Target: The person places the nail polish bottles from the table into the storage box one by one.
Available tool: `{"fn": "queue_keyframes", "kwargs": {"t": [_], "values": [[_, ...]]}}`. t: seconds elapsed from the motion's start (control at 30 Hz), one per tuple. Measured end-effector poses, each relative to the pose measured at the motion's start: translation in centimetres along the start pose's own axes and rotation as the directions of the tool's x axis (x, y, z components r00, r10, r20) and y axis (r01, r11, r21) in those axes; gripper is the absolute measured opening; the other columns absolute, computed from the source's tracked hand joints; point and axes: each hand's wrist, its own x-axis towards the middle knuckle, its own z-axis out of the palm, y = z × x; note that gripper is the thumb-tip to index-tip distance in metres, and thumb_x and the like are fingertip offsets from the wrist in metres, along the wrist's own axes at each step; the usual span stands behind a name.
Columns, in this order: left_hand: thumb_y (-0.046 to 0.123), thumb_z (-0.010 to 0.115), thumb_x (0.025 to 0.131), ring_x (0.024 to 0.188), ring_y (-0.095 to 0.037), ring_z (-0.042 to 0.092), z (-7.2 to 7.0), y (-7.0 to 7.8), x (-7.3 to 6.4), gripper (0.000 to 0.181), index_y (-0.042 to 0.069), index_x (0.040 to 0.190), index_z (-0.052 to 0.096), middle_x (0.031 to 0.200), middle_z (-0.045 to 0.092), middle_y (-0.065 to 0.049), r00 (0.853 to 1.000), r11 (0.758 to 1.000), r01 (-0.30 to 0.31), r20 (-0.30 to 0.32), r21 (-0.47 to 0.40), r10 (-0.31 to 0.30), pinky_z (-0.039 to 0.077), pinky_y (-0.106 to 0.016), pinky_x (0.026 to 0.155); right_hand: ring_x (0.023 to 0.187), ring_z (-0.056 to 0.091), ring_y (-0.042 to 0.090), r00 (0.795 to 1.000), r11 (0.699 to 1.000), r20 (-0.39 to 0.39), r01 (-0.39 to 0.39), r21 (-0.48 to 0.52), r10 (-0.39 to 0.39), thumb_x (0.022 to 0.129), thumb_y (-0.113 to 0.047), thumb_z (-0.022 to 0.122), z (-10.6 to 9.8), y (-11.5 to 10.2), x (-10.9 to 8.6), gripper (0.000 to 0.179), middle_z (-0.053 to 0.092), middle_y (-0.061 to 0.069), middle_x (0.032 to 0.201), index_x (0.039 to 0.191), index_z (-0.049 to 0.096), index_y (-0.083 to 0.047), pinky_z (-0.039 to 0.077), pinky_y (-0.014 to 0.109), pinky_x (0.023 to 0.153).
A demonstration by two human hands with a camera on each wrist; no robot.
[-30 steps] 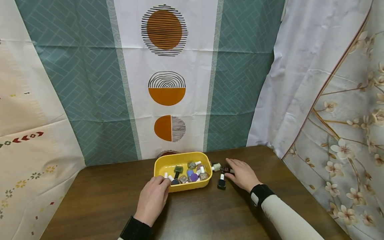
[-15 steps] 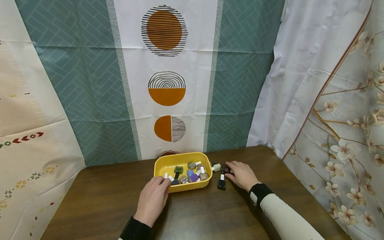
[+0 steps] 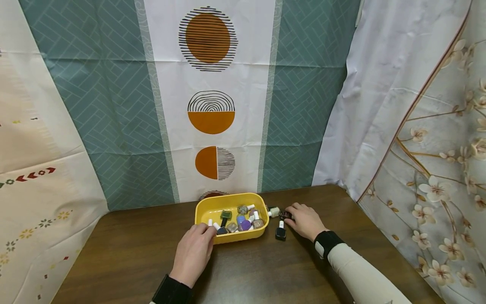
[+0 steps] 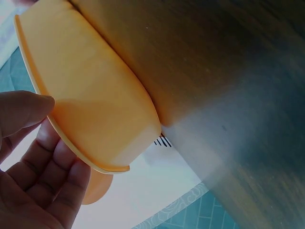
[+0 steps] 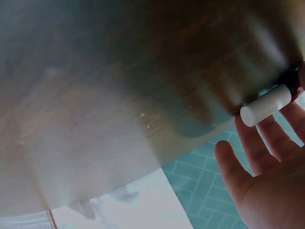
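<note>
My left hand (image 3: 194,250) pinches the near left rim of a yellow tray (image 3: 243,239), the thumb on its outer wall and the fingers inside. Several nail polish bottles lie in the tray, among them a green one (image 3: 225,214) and a purple one (image 3: 246,225). To its right, my right hand (image 3: 306,220) holds a dark nail polish bottle (image 3: 285,215) lying on the table between thumb and fingers. Just nearer sits a black nail polish bottle (image 3: 280,234) with a white cap. A white cap (image 5: 266,106) crosses in front of the right fingers in the right wrist view.
A pale nail polish bottle (image 3: 274,212) lies between the tray and my right hand, with another dark one partly hidden behind it. The brown wooden table (image 3: 250,270) ends at a patterned cloth backdrop (image 3: 300,126). A floral curtain (image 3: 436,202) hangs along the right side.
The right hand's fingers have curled in more around the dark bottle, and that hand has drawn slightly left. The left hand and the tray stay in place.
</note>
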Motion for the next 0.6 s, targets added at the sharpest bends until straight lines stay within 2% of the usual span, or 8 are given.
{"fn": "queue_keyframes", "kwargs": {"t": [0.2, 0.6], "values": [[0.012, 0.095, 0.088, 0.088, -0.019, 0.056, -0.03, 0.01, -0.04, 0.029, 0.017, 0.108, 0.075, 0.100, 0.067, 0.000, 1.000, 1.000, 0.004, -0.001, 0.002, -0.004, 0.061, -0.038, 0.087, 0.110, 0.069, 0.034, 1.000, 1.000, -0.001, -0.008, 0.003, 0.008, 0.103, -0.030, 0.082, -0.09, -0.11, 0.10, 0.035, 0.071, 0.011, 0.119, 0.127, 0.076, -0.006, 0.058, 0.057, 0.099], [0.011, 0.094, 0.089, 0.090, -0.019, 0.059, -0.04, 0.11, -0.02, 0.027, 0.017, 0.108, 0.076, 0.100, 0.066, 0.000, 1.000, 1.000, -0.007, -0.020, 0.019, 0.007, 0.060, -0.038, 0.085, 0.094, 0.067, 0.025, 0.997, 0.999, -0.056, 0.047, 0.004, -0.047, 0.099, -0.021, 0.086, -0.16, -0.53, 0.12, 0.025, 0.068, 0.007, 0.103, 0.113, 0.077, -0.003, 0.061, 0.046, 0.085]]}}
